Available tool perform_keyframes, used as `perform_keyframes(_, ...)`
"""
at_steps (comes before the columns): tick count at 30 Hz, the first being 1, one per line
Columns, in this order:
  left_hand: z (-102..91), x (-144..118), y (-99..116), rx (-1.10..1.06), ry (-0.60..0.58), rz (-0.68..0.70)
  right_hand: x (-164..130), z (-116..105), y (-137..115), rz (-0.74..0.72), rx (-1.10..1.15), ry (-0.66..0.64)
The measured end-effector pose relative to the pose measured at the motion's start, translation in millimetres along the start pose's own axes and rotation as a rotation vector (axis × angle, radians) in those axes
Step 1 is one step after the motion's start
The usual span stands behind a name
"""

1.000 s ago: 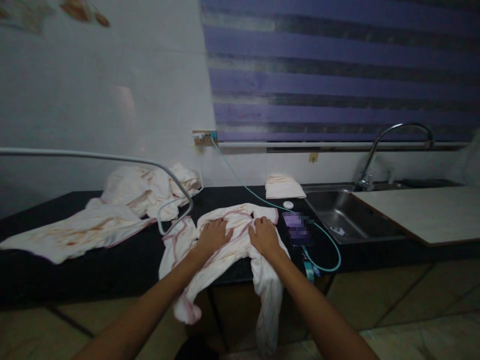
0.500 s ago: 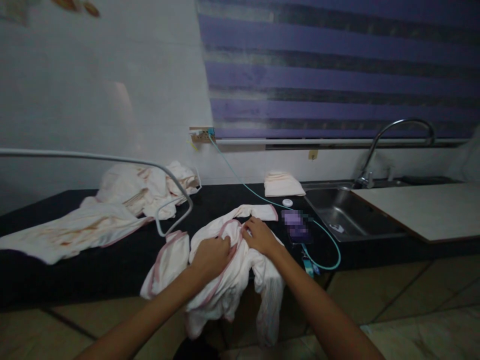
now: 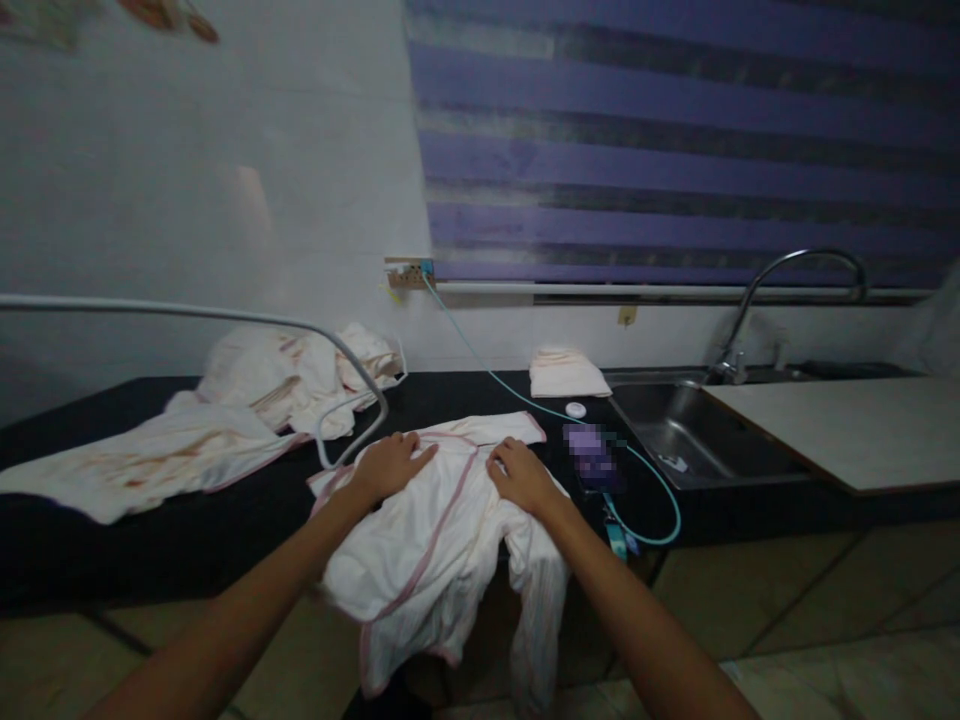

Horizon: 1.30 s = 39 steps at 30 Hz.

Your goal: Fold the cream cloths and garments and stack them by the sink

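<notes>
A white cloth with pink edging (image 3: 427, 540) lies across the front edge of the black counter (image 3: 187, 530), and part of it hangs down over the edge. My left hand (image 3: 390, 465) rests flat on its upper left part, fingers spread. My right hand (image 3: 517, 475) presses on the cloth's right side, close to a phone (image 3: 592, 465) lying on the counter.
A heap of similar cloths (image 3: 247, 400) lies at the left under a bent metal tube (image 3: 352, 370). A folded cloth (image 3: 566, 375) sits by the wall. A teal cable (image 3: 652, 490) runs from a wall socket (image 3: 409, 272) to the phone. A steel sink (image 3: 690, 430) with a tap (image 3: 757, 300) stands at the right.
My left hand pulled a bunched part of the cloth over to the left and laid it flat; the cloth now lies spread wider. My right hand stayed on its right side.
</notes>
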<state>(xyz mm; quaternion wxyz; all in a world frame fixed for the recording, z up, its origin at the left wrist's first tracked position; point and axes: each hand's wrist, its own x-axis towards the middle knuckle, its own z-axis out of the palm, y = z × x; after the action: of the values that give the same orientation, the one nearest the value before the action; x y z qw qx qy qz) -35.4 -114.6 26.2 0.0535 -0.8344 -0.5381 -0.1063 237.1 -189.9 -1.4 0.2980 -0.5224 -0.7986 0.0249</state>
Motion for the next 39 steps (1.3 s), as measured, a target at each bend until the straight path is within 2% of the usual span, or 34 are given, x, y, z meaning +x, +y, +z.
perform_keyframes(4,9.0,0.2,-13.1,0.071,0.038,-0.123,0.9,0.2,1.7,0.033,-0.003,0.015)
perform_keyframes(8,5.2,-23.2,-10.6,0.03,0.052,-0.062,1.3,-1.1,0.1,0.081,0.005,0.017)
perform_keyframes(12,-3.4,-52.6,-8.6,-0.08,0.016,0.041,0.6,-3.2,-3.1,0.084,0.003,0.012)
perform_keyframes(17,-17.9,-65.9,-4.6,-0.175,-0.073,-0.049,0.3,-3.1,-4.8,0.088,-0.011,0.013)
perform_keyframes(19,-27.5,-63.9,1.5,-0.208,-0.157,-0.07,0.3,-2.5,-4.8,0.09,-0.011,0.012)
perform_keyframes(22,-43.8,-56.8,16.2,-0.199,-0.265,-0.025,-0.2,-2.2,-4.6,0.096,-0.015,0.009)
perform_keyframes(25,-56.6,-45.5,32.8,-0.078,-0.283,0.004,-0.9,-1.9,-4.7,0.089,-0.017,0.009)
perform_keyframes(29,-63.6,-27.8,45.6,0.032,-0.34,0.027,-1.6,-1.0,-4.9,0.086,-0.019,0.021)
perform_keyframes(39,-58.3,-6.8,31.5,-0.09,-0.421,-0.008,-2.7,-3.3,-6.5,0.087,-0.003,0.034)
